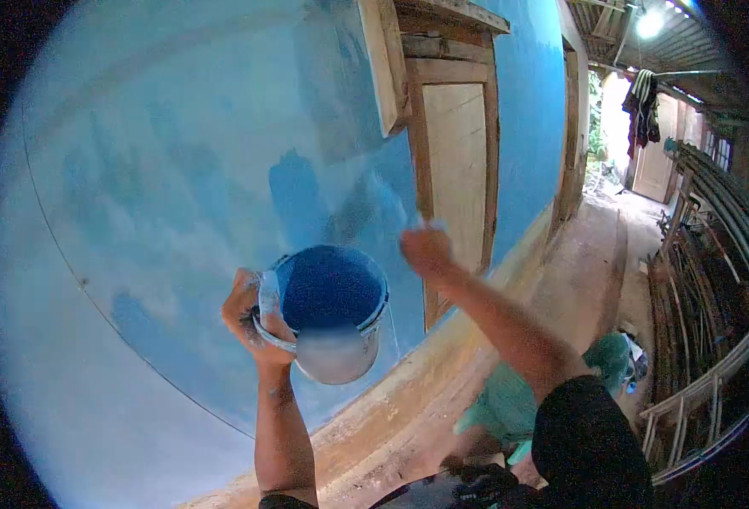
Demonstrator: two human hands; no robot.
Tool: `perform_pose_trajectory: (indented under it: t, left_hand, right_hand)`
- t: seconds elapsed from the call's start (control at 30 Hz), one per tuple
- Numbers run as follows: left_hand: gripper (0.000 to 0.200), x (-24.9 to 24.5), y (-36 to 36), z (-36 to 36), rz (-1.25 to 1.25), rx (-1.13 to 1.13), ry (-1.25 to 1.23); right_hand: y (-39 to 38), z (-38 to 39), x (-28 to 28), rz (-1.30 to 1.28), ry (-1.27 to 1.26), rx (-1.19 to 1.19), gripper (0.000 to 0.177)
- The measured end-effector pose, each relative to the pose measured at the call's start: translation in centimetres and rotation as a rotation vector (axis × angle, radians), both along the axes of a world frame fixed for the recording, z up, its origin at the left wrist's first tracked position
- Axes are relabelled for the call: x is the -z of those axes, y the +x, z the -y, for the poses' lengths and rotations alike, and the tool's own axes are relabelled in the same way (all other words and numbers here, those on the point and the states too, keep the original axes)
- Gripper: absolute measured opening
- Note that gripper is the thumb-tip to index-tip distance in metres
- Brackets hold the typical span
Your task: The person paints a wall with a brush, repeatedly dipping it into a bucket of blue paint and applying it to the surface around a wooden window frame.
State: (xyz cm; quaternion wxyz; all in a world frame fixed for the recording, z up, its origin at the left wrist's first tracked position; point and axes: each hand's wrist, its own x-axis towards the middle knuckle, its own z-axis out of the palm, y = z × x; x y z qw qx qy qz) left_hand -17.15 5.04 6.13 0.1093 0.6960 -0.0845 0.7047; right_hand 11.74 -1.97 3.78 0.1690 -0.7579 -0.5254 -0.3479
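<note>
- Your left hand (pixel 251 318) is clamped on the bucket (pixel 339 360) at its rim and handle, out in front of the wall (pixel 179 220); blue paint (pixel 324 284) shows inside.
- Your right hand (pixel 428 253) is closed around a pale thing (pixel 431 224), too blurred to name, near the door frame (pixel 423 161).
- The step in hand looks like work along the patchy wall.
- Any move calls for a steady bucket, tipped no further.

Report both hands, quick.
Left hand: closed, holding the bucket at its rim.
Right hand: closed; too blurred to tell what it holds.
</note>
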Motion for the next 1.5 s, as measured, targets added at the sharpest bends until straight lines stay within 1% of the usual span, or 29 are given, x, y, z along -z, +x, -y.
perform_pose_trajectory:
  t: [0.07, 0.1, 0.17, 0.3, 0.37, 0.43, 0.47, 0.53, 0.57, 0.63, 0.67, 0.73, 0.8, 0.83, 0.87, 0.9, 0.93, 0.97, 1.03, 1.07, 1.13, 1.2, 1.23, 1.27, 1.3, 1.33, 1.37, 1.43, 1.5]
  left_hand:
    - [0.011, 0.6, 0.1, 0.2, 0.072, -0.026, -0.072]
    - [0.014, 0.9, 0.1, 0.5, 0.142, -0.055, -0.141]
    - [0.013, 1.1, -0.4, 1.0, 0.132, -0.065, -0.105]
    - [0.018, 2.7, -1.1, 0.6, 0.112, -0.028, -0.018]
    - [0.019, 3.2, -1.9, 1.0, 0.044, 0.016, -0.033]
    - [0.02, 4.1, -2.2, 1.6, -0.02, 0.062, -0.044]
    - [0.022, 5.1, -1.8, 1.9, 0.083, -0.006, -0.099]
    - [0.024, 6.7, -2.0, 2.1, 0.187, -0.071, -0.152]
    - [0.024, 7.4, -2.5, 2.1, 0.185, -0.092, -0.162]
    - [0.024, 8.4, -3.0, 1.9, 0.189, -0.113, -0.17]
    - [0.023, 8.9, -3.2, 1.9, 0.171, -0.084, -0.18]
    - [0.023, 9.1, -4.1, 1.6, 0.149, -0.056, -0.187]
    - [0.017, 8.9, -5.2, 1.2, -0.156, -0.042, -0.237]
    - [0.017, 8.8, -4.4, 1.7, -0.165, -0.04, -0.242]
    - [0.02, 8.6, -3.0, 2.6, 0.005, -0.069, -0.259]
    - [0.029, 8.7, -2.2, 3.2, 0.175, -0.1, -0.276]
    - [0.029, 8.9, -2.2, 3.2, 0.17, -0.101, -0.283]
    - [0.029, 9.3, -2.3, 3.2, 0.09, -0.077, -0.307]
    - [0.028, 10.1, -2.4, 2.8, 0.01, -0.052, -0.333]
    - [0.028, 10.6, -2.2, 2.5, -0.004, -0.021, -0.323]
    - [0.028, 10.8, -1.4, 2.6, -0.009, 0.009, -0.312]
    - [0.027, 10.4, -0.2, 3.7, 0.217, -0.132, -0.301]
    - [0.027, 10.1, -0.1, 3.7, 0.233, -0.132, -0.307]
    - [0.016, 9.6, 0.0, 3.6, 0.194, -0.063, -0.237]
    - [0.008, 9.4, -0.3, 3.7, 0.146, 0.003, -0.175]
    - [0.01, 9.0, -1.0, 4.1, 0.033, -0.018, -0.233]
    - [0.01, 8.9, -1.1, 3.9, 0.034, -0.016, -0.243]
    - [0.018, 8.8, -0.9, 3.7, -0.02, -0.098, -0.138]
    - [0.018, 9.1, 0.4, 3.9, 0.08, -0.088, -0.159]
  right_hand:
    - [-0.2, 2.1, 5.3, -0.147, -0.272, 0.026, 0.017]
    - [0.4, 3.3, 5.7, -0.147, -0.277, 0.024, 0.017]
    - [1.5, 5.4, 5.6, -0.151, -0.417, -0.079, 0.018]
    - [3.6, 5.6, 0.2, -0.183, 0.094, -0.05, 0.016]
    - [3.8, 5.1, -2.2, -0.206, 0.229, 0.082, 0.017]
    - [3.5, 3.1, 0.2, -0.296, 0.215, 0.098, 0.017]
    - [3.6, 1.6, 1.9, -0.374, 0.205, 0.111, 0.016]
    - [2.3, -1.0, 10.0, -0.182, 0.168, -0.114, 0.016]
    - [-1.1, -1.0, 10.4, -0.394, -0.117, 0.044, 0.017]
    - [-5.6, 2.2, 12.6, -0.335, -0.321, -0.044, 0.025]
    - [-5.9, 2.9, 12.6, -0.338, -0.321, -0.044, 0.025]
    - [-5.6, 4.2, 13.0, -0.536, -0.166, -0.184, 0.025]
    - [-2.1, 2.8, 12.4, -0.44, 0.164, -0.188, 0.026]
    - [-0.7, 2.1, 11.1, -0.418, 0.36, -0.258, 0.027]
    - [0.9, 1.3, 9.6, -0.389, 0.555, -0.326, 0.028]
    - [1.1, 1.2, 7.1, -0.506, 0.62, -0.294, 0.027]
    - [1.1, 1.4, 5.2, -0.622, 0.684, -0.26, 0.026]
    - [2.7, 0.4, 6.4, -0.625, 0.68, -0.257, 0.026]
    - [7.5, -3.8, 12.2, -1.438, 0.585, -0.612, 0.028]
    - [7.6, -4.7, 14.6, -1.258, 0.389, -0.344, 0.035]
    - [5.4, -2.5, 16.7, -0.903, 0.21, -0.166, 0.037]
    - [4.8, -1.3, 21.9, -0.888, 0.071, -0.097, 0.035]
    - [5.0, -0.7, 25.3, -0.814, 0.21, -0.152, 0.037]
    - [6.2, -0.1, 26.9, -0.726, 0.344, -0.208, 0.04]
    - [7.7, 0.2, 26.7, -0.709, 0.324, -0.206, 0.04]
    - [8.7, 0.5, 26.6, -0.855, 0.297, -0.212, 0.044]
    - [9.8, 0.2, 26.1, -1.001, 0.278, -0.218, 0.048]
    - [10.1, -0.6, 21.7, -0.848, 0.397, -0.175, 0.041]
    - [6.1, 0.8, 11.8, -0.83, 0.445, -0.157, 0.038]
